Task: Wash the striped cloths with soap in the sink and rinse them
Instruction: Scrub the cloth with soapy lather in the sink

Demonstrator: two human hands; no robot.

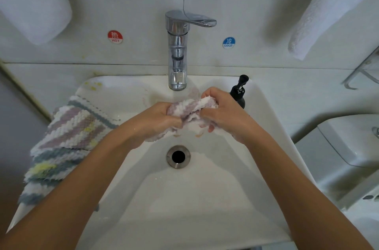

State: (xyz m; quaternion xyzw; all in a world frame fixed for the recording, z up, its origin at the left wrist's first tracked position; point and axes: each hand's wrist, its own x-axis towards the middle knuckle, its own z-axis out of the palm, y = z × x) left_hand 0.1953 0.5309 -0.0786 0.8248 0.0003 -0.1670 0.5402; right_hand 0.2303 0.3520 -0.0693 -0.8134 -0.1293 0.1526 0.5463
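Over the white sink, both hands hold one bunched purple-and-white striped cloth. My left hand grips its left end with fingers curled into the fabric. My right hand grips the right end from above. The cloth sits just below and in front of the chrome faucet; no water stream is visible. A pile of other striped cloths, purple, grey-blue and yellow on white, lies on the sink's left rim. A black soap pump bottle stands on the rim behind my right hand.
The open drain is in the basin below my hands. White towels hang at upper left and upper right. Hot and cold stickers flank the faucet. A toilet tank is at right.
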